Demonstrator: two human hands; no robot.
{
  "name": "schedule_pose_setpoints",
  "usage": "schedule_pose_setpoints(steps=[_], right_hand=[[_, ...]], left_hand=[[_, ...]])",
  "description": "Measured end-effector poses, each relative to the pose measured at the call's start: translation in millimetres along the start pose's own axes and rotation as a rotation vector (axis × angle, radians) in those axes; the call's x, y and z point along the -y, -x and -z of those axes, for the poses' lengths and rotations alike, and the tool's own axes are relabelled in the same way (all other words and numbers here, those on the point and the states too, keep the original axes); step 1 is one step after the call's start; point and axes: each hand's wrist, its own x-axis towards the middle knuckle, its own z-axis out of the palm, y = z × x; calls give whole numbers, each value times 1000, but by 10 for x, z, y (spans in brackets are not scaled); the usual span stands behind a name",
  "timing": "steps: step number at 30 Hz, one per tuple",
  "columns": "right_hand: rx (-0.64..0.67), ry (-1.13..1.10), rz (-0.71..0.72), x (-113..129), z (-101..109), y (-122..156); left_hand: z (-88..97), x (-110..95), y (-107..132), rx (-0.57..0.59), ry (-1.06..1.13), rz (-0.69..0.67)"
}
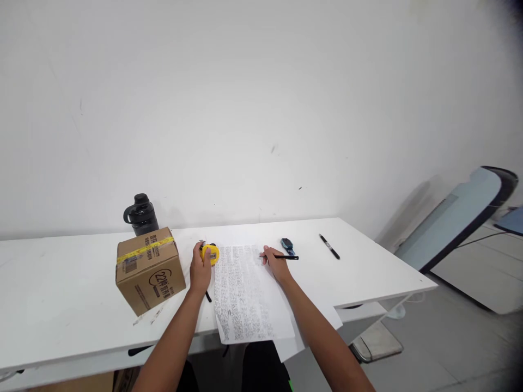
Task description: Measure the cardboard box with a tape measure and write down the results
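My left hand [201, 269] is closed around a yellow tape measure [213, 253] at the left edge of a written sheet of paper [241, 294]. Dense rows of dark marks cover that sheet, too small to read. In my right hand [275, 264] is a black pen [288, 257], its tip end by the sheet's upper right side. Beneath the written sheet, further white paper [322, 316] sticks out to the right and hangs over the table's front edge. The strap end [208, 296] of something black shows beside my left wrist.
Left of my hands stands a cardboard box [151, 269] with yellow tape, and behind it a black bottle [141, 213]. A dark blue watch-like object [287, 246] and a black marker [329, 246] lie right on the white table [368, 272]. A wall rises behind; glass-like panels [453, 218] lean at right.
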Motion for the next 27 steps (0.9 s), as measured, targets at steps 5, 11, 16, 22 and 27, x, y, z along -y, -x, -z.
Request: schedule_pose_setpoints(steps=[5, 11, 16, 22, 27], right_hand=[[103, -33, -67, -7, -4, -1], [146, 99, -26, -85, -19, -4], [171, 98, -21, -78, -2, -8], [155, 91, -49, -73, -4, -8], [151, 73, -45, -68, -2, -6]], left_hand=[[17, -47, 7, 20, 3, 6], [-9, -11, -10, 29, 27, -4], [-35, 30, -31, 11, 26, -27], [-52, 98, -64, 32, 27, -37], [-50, 129, -80, 25, 48, -29]])
